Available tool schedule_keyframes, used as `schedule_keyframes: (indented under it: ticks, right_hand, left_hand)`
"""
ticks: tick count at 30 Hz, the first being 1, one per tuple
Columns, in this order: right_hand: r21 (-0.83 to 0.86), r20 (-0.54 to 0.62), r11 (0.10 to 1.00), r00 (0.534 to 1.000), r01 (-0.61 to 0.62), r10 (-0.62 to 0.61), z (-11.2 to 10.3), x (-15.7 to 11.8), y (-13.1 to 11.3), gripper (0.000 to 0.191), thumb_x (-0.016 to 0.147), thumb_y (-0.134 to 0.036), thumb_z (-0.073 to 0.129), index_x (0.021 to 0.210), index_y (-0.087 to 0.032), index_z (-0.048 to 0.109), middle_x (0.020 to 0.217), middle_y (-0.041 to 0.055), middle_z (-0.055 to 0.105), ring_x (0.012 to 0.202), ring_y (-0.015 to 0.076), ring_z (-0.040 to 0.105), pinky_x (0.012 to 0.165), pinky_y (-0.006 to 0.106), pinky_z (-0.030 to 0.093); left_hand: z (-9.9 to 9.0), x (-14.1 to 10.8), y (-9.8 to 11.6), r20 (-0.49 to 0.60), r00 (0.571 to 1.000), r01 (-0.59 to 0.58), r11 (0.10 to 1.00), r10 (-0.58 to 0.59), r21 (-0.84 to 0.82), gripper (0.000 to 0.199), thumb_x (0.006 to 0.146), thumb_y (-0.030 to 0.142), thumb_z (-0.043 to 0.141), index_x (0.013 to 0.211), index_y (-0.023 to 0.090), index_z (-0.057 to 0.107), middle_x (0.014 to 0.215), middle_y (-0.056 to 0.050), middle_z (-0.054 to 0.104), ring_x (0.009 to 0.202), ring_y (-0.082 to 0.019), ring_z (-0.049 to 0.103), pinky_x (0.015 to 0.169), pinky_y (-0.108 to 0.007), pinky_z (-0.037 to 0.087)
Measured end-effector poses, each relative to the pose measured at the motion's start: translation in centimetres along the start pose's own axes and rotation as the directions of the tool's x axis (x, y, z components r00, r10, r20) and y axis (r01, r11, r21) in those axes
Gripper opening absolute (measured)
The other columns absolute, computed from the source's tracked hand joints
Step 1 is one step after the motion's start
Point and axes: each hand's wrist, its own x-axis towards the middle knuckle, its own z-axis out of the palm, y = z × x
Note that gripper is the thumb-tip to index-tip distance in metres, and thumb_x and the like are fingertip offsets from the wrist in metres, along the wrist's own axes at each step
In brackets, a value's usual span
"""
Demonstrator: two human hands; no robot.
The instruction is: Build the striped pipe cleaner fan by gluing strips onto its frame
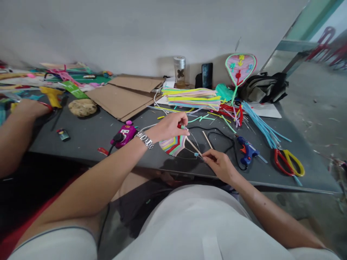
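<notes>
A small fan-shaped piece (175,146) of striped pipe cleaners on a thin wire frame hangs between my hands over the table's front. My left hand (172,126), with a metal watch on its wrist, is closed in a pinch at its upper edge, where red and green bits show at the fingertips. A thin pale stick (193,146) runs from the striped piece down to my right hand (220,164). The fingers of that hand pinch the stick's lower end, beside a small blue bit (196,154) on the wire.
A blue glue gun (247,151) and red-yellow scissors (289,162) lie to the right. Bundled pipe cleaners (192,98) lie behind my hands, near a finished fan (240,68). A purple power socket (124,134) and cardboard (121,99) are left. A co-worker's hand (31,108) is far left.
</notes>
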Motion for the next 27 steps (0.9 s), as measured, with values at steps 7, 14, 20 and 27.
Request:
schedule_keyframes:
  ticks: [7, 14, 20, 27]
  right_hand:
    - [0.055, -0.14, 0.996, 0.988, 0.072, -0.064, -2.3, 1.1, -0.7, 0.027, 0.094, -0.039, 0.059, 0.087, -0.019, 0.075, 0.074, 0.0025, 0.071, 0.072, 0.0177, 0.063, 0.068, 0.029, 0.044]
    - [-0.215, -0.121, 0.955, 0.965, 0.203, -0.232, -1.0, 0.4, 1.8, 0.017, 0.094, -0.03, 0.062, 0.089, -0.022, 0.076, 0.085, 0.0071, 0.076, 0.083, 0.0238, 0.066, 0.079, 0.037, 0.048]
    - [-0.318, -0.069, 0.918, 0.959, 0.239, -0.274, -0.5, 0.3, 2.3, 0.014, 0.093, -0.03, 0.067, 0.102, -0.021, 0.072, 0.086, 0.0068, 0.074, 0.084, 0.0251, 0.067, 0.079, 0.039, 0.051]
    - [-0.47, -0.031, 0.78, 0.875, 0.413, -0.483, 1.8, 2.1, -0.7, 0.019, 0.097, -0.029, 0.064, 0.113, -0.018, 0.067, 0.108, 0.0124, 0.075, 0.103, 0.0297, 0.065, 0.088, 0.042, 0.047]
  left_hand:
    - [-0.1, -5.3, 2.7, -0.392, 0.862, -0.25, 0.942, 0.323, 0.226, 0.021, 0.096, 0.038, 0.068, 0.083, 0.022, 0.07, 0.087, -0.003, 0.072, 0.087, -0.019, 0.065, 0.086, -0.036, 0.047]
    - [8.1, -14.0, -1.4, -0.449, 0.811, -0.243, 0.914, 0.375, 0.326, 0.005, 0.092, 0.022, 0.075, 0.089, 0.026, 0.073, 0.09, 0.001, 0.079, 0.089, -0.017, 0.071, 0.087, -0.037, 0.046]
    - [11.4, -17.0, -2.1, -0.514, 0.832, -0.142, 0.975, 0.21, 0.17, 0.013, 0.092, 0.02, 0.074, 0.103, 0.024, 0.071, 0.099, -0.004, 0.079, 0.097, -0.019, 0.073, 0.089, -0.037, 0.054]
    - [12.0, -16.3, -2.2, -0.539, 0.827, -0.109, 0.986, 0.162, 0.129, 0.011, 0.091, 0.023, 0.074, 0.102, 0.023, 0.072, 0.098, -0.006, 0.076, 0.094, -0.02, 0.071, 0.086, -0.038, 0.056]
